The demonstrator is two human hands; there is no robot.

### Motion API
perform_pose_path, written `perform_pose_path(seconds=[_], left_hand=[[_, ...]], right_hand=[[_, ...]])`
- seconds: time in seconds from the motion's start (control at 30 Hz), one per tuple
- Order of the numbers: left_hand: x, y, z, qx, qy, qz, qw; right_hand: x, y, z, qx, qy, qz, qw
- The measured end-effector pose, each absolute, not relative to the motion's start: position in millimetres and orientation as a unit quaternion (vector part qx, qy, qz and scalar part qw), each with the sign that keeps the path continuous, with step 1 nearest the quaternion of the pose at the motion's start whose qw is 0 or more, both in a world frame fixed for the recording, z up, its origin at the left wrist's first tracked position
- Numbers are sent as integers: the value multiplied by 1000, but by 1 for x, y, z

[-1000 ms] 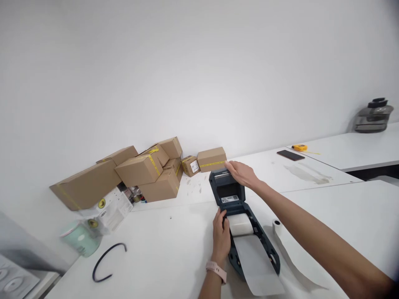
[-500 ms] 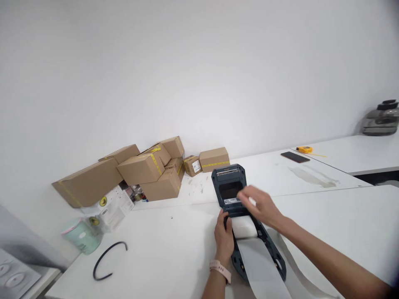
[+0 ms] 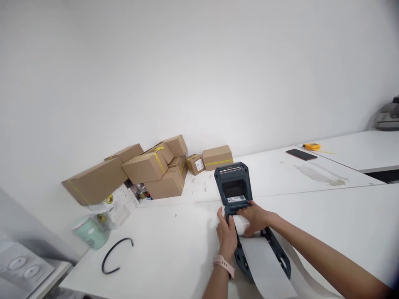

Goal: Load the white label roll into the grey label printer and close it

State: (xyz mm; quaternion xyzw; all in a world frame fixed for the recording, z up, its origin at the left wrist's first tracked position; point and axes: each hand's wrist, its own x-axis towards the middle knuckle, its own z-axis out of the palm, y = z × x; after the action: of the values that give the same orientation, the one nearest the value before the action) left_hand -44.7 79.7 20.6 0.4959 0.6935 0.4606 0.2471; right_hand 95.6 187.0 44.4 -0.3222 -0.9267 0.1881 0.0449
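Observation:
A dark label printer (image 3: 238, 251) lies on the white table with its lid (image 3: 233, 178) tipped up and back. Inside its body sits a white label roll (image 3: 240, 225), from which a wide strip of paper (image 3: 264, 265) runs toward me. My left hand (image 3: 226, 234), with a pink watch band on the wrist, grips the printer's left edge, its thumb against the roll's end. From the right, my right hand (image 3: 254, 218) reaches into the printer, fingers curled over the roll and covering its right part.
Several cardboard boxes (image 3: 165, 185) are stacked by the wall at left. Nearer lie a mint-green tub (image 3: 93, 234) and a curved black strip (image 3: 107, 257). A phone (image 3: 301, 154) and a yellow tape measure (image 3: 311, 146) rest at back right.
My right hand has come down from in front of the raised lid onto the label roll. My left hand stays at the printer's left side. The view has shifted slightly.

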Motion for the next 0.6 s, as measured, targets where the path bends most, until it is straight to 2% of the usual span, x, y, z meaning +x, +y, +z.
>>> perform_pose_path(seconds=[0.23,0.4,0.5,0.6], left_hand=[[-47,88,2,432,656,508,354],[-51,91,-5,425,650,508,372],[-52,92,-9,428,642,520,367],[-52,92,-12,430,648,519,356]], right_hand=[[98,190,63,-314,-918,244,-3],[109,184,96,-303,-916,260,27],[134,179,118,-226,-895,382,48],[174,185,117,-190,-817,531,124]])
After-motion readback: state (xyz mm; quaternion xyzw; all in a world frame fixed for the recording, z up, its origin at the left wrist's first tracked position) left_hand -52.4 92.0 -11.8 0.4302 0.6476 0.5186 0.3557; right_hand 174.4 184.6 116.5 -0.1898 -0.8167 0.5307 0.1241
